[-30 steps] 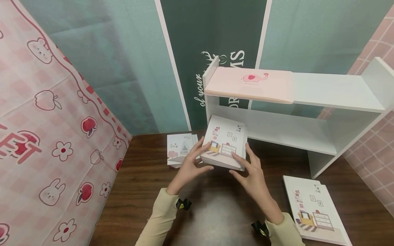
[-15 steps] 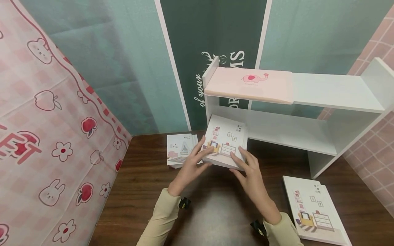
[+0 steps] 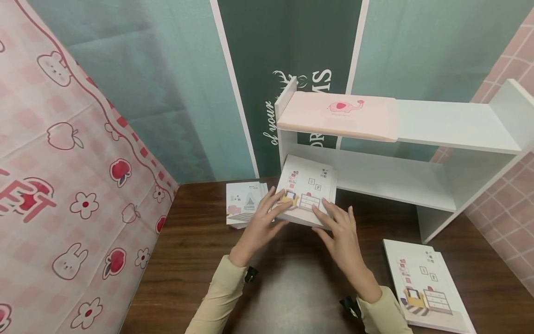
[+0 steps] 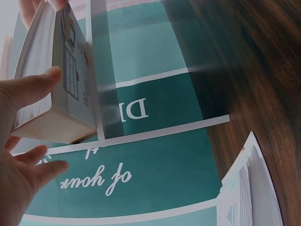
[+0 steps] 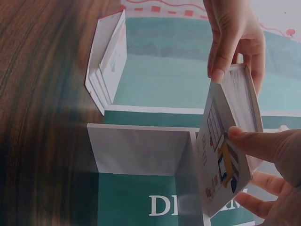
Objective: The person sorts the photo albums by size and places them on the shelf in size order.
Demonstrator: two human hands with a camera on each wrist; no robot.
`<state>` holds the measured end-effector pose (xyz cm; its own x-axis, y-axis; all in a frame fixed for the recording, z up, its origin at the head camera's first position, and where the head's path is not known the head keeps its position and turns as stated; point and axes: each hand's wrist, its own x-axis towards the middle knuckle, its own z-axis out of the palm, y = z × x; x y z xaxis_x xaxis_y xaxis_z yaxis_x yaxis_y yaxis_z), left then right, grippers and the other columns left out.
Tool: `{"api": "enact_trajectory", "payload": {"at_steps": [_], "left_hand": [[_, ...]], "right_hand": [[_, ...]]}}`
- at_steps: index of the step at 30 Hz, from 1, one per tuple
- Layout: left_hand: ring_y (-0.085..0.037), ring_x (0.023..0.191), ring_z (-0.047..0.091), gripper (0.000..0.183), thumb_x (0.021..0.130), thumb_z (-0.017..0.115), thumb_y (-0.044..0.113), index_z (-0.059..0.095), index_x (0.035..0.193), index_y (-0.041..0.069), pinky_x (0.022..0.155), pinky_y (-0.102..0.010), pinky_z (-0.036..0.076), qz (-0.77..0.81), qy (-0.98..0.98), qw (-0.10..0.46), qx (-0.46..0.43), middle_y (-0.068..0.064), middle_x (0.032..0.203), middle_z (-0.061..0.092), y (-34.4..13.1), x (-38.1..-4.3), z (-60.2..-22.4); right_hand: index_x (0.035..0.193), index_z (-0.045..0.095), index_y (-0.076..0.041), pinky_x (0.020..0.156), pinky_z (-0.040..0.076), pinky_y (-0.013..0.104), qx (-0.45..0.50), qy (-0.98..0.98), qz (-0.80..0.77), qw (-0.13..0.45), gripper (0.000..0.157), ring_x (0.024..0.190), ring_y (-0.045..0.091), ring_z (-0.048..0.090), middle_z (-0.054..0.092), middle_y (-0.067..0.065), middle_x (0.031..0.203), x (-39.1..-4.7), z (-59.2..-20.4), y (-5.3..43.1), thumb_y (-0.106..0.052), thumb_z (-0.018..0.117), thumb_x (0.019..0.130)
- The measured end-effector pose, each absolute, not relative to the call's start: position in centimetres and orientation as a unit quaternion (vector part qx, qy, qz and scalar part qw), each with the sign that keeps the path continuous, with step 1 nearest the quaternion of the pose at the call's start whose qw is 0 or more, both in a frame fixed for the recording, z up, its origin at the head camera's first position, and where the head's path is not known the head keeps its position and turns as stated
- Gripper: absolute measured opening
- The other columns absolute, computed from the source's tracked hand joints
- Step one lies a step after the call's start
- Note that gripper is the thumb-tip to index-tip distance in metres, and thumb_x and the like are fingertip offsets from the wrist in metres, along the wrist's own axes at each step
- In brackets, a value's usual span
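Observation:
A thick white book point(image 3: 306, 178), with a yellow armchair and a chest of drawers printed on its cover, lies tilted at the left end of the lower shelf, its near part jutting past the front edge. My left hand point(image 3: 259, 228) grips its near left corner, fingers on the cover and thumb lower down. My right hand point(image 3: 344, 235) holds the near right corner in the same way. In the left wrist view, the thumb and fingers of the left hand point(image 4: 21, 181) lie at the book's thick edge point(image 4: 37, 56). The right wrist view shows both hands on the book point(image 5: 225, 141).
The white two-tier shelf point(image 3: 392, 178) stands at the back of the brown table point(image 3: 196, 260). A pink elephant-print item point(image 3: 342, 116) lies on its top board. Smaller white books point(image 3: 246, 202) lie to the left, another book stack point(image 3: 429, 287) at the right.
Both hands have closed in a little on the book's near corners, the right hand's fingers sliding inward onto the cover. The book has shifted very slightly. Shelf and other books stay put.

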<state>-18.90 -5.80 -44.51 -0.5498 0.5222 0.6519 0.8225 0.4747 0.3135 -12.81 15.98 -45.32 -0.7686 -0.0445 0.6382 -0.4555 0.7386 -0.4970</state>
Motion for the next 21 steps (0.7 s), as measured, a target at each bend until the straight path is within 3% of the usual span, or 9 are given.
{"api": "enact_trajectory", "payload": {"at_steps": [7, 11, 21], "left_hand": [[-0.029, 0.137, 0.029, 0.058, 0.073, 0.078, 0.008, 0.057, 0.127, 0.015, 0.110, -0.042, 0.027, -0.277, -0.822, 0.278, -0.413, -0.008, 0.139, 0.047, -5.75, -19.08, -44.46], [-0.026, 0.137, 0.030, 0.057, 0.074, 0.077, 0.011, 0.057, 0.127, 0.016, 0.110, -0.047, 0.025, -0.263, -0.828, 0.282, -0.408, -0.007, 0.138, 0.048, -5.67, -19.05, -44.38], [-0.025, 0.136, 0.032, 0.059, 0.074, 0.077, 0.012, 0.055, 0.129, 0.017, 0.112, -0.045, 0.024, -0.245, -0.831, 0.287, -0.409, -0.006, 0.139, 0.048, -5.62, -19.32, -44.23]], "right_hand": [[0.122, 0.062, -0.015, 0.108, 0.010, 0.063, 0.145, -0.886, 0.305, 0.317, 0.060, 0.120, 0.034, 0.045, 0.052, 0.011, 0.133, -12.90, -44.99, 15.96, -0.006, 0.081, 0.066], [0.122, 0.062, -0.015, 0.107, 0.011, 0.064, 0.146, -0.888, 0.301, 0.315, 0.059, 0.119, 0.035, 0.046, 0.052, 0.012, 0.133, -12.98, -45.00, 16.03, -0.006, 0.081, 0.067], [0.122, 0.063, -0.013, 0.110, 0.009, 0.061, 0.152, -0.883, 0.298, 0.330, 0.062, 0.120, 0.035, 0.046, 0.053, 0.012, 0.132, -13.34, -45.10, 16.10, -0.003, 0.081, 0.064]]}}
